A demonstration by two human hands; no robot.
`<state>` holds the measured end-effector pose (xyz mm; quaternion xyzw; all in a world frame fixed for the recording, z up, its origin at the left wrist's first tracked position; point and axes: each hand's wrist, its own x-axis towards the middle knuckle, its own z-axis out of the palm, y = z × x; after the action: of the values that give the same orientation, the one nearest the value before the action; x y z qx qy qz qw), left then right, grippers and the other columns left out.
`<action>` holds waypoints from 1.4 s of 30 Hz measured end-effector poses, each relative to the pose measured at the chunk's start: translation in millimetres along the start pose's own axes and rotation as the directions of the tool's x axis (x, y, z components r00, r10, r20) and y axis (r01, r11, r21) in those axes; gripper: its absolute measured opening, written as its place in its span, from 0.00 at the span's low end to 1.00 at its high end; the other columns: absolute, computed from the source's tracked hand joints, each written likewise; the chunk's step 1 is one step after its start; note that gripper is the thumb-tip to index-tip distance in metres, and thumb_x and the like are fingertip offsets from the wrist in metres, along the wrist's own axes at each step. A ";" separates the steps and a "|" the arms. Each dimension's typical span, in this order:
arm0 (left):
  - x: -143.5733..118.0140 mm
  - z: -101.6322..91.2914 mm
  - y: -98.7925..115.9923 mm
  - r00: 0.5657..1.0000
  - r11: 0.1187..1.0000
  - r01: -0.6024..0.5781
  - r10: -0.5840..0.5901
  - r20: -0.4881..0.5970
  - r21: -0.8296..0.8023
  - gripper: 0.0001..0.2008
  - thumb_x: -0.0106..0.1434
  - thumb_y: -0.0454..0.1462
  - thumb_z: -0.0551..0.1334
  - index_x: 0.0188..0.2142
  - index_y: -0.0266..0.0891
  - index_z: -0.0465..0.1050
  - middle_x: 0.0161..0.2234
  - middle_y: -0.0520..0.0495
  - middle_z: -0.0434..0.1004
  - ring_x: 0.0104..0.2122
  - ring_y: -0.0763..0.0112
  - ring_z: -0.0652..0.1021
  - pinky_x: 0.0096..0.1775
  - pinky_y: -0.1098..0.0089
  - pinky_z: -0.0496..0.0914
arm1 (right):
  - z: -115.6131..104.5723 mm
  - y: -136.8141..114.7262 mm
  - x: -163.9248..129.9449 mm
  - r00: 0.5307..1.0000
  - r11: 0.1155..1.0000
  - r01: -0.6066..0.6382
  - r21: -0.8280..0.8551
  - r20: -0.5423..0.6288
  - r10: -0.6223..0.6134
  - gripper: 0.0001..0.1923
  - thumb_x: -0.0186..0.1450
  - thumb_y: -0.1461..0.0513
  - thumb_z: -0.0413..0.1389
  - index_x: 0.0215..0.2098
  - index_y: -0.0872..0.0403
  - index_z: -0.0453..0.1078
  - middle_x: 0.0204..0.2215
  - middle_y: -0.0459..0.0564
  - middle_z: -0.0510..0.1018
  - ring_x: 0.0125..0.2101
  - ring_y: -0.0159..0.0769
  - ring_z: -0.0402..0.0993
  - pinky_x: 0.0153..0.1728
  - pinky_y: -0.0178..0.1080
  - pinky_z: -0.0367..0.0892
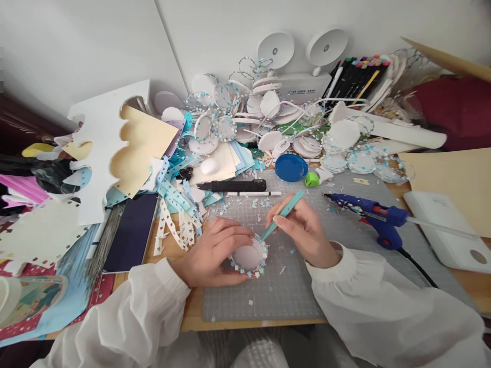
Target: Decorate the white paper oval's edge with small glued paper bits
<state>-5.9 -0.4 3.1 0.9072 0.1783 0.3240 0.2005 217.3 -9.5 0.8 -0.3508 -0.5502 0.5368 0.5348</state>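
My left hand (220, 250) curls around a small white round piece (248, 256) and steadies it on the grey cutting mat (264, 301). Tiny white and blue paper stars line the rim of this piece. In my right hand (303, 232) is a pair of teal tweezers (282, 215), pinched between thumb and fingers. The tweezer tips point down at the upper right rim, close to my left fingertips. Whether a star sits between the tips is too small to tell. Loose star bits (251, 302) lie scattered on the mat.
A blue glue gun (368, 209) lies at right, its cable running forward. Behind my hands are a black pen-like tool (238, 185), a blue lid (291, 167) and a green tape measure (312, 178). Punched paper strips (178, 214) and a dark phone-like slab (132, 232) lie left.
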 end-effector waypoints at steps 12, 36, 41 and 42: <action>-1.0 0.4 0.1 1.000 1.000 -0.002 0.002 -0.005 0.007 0.26 0.55 0.43 0.69 0.49 0.37 0.63 0.46 0.37 0.76 0.48 0.56 0.73 0.47 0.58 0.68 | 3.5 -4.5 -2.2 0.996 0.996 -0.087 -0.010 0.012 0.087 0.04 0.66 0.59 0.56 0.34 0.51 0.66 0.28 0.46 0.74 0.28 0.32 0.70 0.29 0.37 0.67; -1.6 -0.2 1.5 1.000 1.000 -0.019 0.019 0.021 0.009 0.27 0.55 0.43 0.70 0.50 0.36 0.64 0.46 0.37 0.76 0.48 0.57 0.73 0.48 0.59 0.67 | 3.2 -3.9 2.0 0.983 0.982 -0.184 0.033 0.019 0.184 0.07 0.64 0.57 0.58 0.33 0.51 0.66 0.29 0.46 0.75 0.28 0.32 0.70 0.28 0.36 0.68; -0.5 -0.1 2.2 1.000 1.000 -0.024 0.024 0.010 0.000 0.27 0.55 0.42 0.70 0.50 0.36 0.63 0.46 0.37 0.76 0.48 0.57 0.73 0.47 0.59 0.67 | 3.0 -3.2 1.7 0.982 0.982 -0.186 0.041 0.020 0.185 0.07 0.64 0.58 0.58 0.33 0.52 0.65 0.29 0.46 0.75 0.28 0.31 0.70 0.28 0.36 0.67; -0.2 -0.1 2.2 1.000 1.000 -0.023 0.023 0.005 0.001 0.27 0.55 0.42 0.70 0.50 0.37 0.63 0.46 0.37 0.76 0.48 0.57 0.73 0.47 0.59 0.67 | 2.8 -3.0 1.7 0.983 0.982 -0.182 0.048 0.021 0.181 0.07 0.64 0.57 0.57 0.33 0.52 0.65 0.28 0.46 0.75 0.28 0.32 0.70 0.28 0.36 0.67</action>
<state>-5.7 -2.3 4.1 0.9101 0.1677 0.3238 0.1969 214.8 -9.0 4.6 -0.3818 -0.5066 0.5997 0.4877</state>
